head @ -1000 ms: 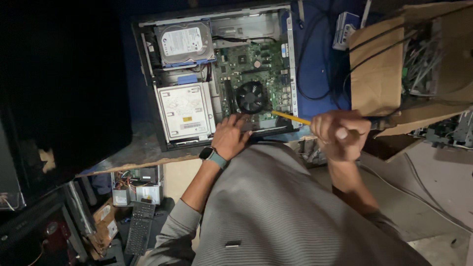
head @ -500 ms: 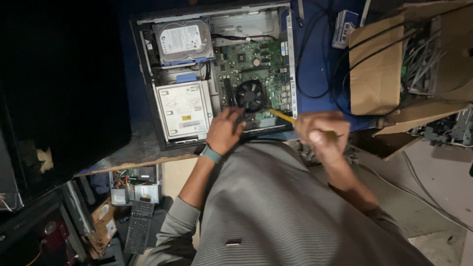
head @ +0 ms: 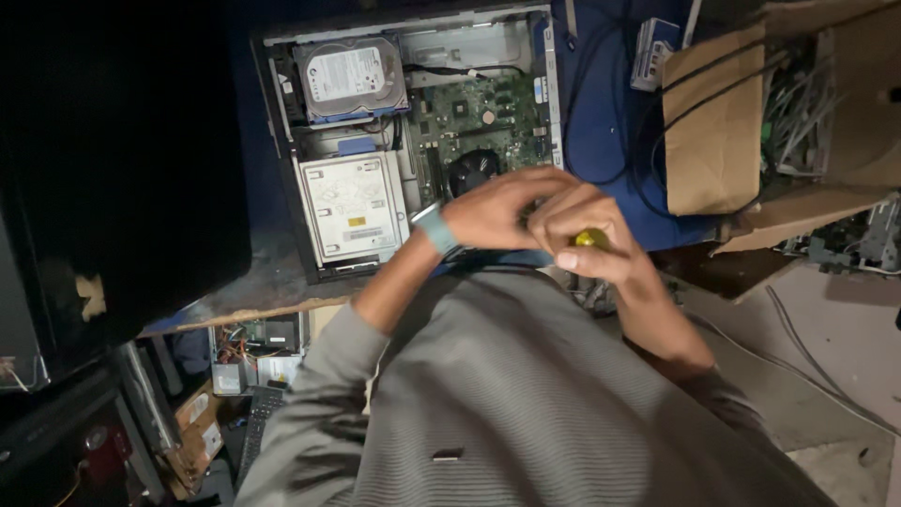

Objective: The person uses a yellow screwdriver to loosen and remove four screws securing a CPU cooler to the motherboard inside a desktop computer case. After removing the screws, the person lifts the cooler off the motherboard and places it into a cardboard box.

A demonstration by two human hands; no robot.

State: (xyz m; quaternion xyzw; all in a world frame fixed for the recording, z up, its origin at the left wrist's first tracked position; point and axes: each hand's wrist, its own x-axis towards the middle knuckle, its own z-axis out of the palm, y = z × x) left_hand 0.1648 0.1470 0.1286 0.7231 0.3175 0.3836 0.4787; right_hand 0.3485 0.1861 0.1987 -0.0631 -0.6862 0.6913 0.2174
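An opened desktop computer case (head: 282,122) lies flat on a blue table, showing a hard drive (head: 352,77), a silver optical drive (head: 352,207), a green motherboard (head: 479,117) and a black cooling fan (head: 472,171). My right hand (head: 587,239) is closed around the yellow handle of a screwdriver (head: 591,238), just below the fan. My left hand (head: 497,208), with a teal band on its wrist, reaches across and touches the right hand near the tool. The screwdriver's shaft is hidden behind my hands.
A torn cardboard box (head: 732,131) full of cables and parts stands at the right. Black cables (head: 601,103) run over the blue table. A dark monitor (head: 122,169) fills the left. Loose circuit boards and a keyboard (head: 258,422) lie on the floor below.
My right hand has swung the screwdriver in from the right towards the case. Both hands have come together over the fan's lower edge. The camera has shifted slightly.
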